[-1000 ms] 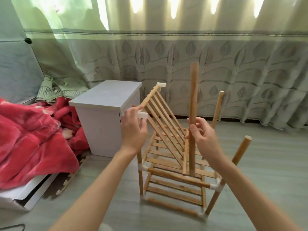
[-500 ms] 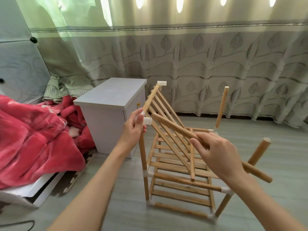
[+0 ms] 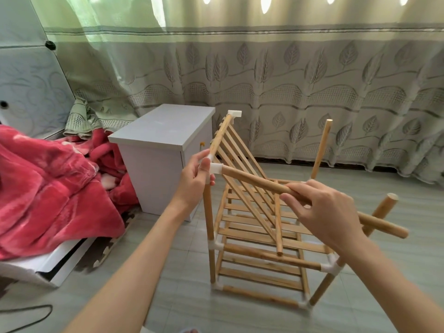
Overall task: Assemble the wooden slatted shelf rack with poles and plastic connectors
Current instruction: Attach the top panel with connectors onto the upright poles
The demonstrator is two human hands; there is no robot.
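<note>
Two lower tiers built at centre frame, left hand (image 3: 195,179) pinching the connector (image 3: 215,168), right hand (image 3: 322,213) gripping the pole (image 3: 254,180) at its socket — top tier remains.

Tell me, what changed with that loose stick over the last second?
The right hand swung the loose pole from upright to nearly level and brought its end up to the white connector. The left hand kept gripping that connector; the rack stayed on the floor.
</note>
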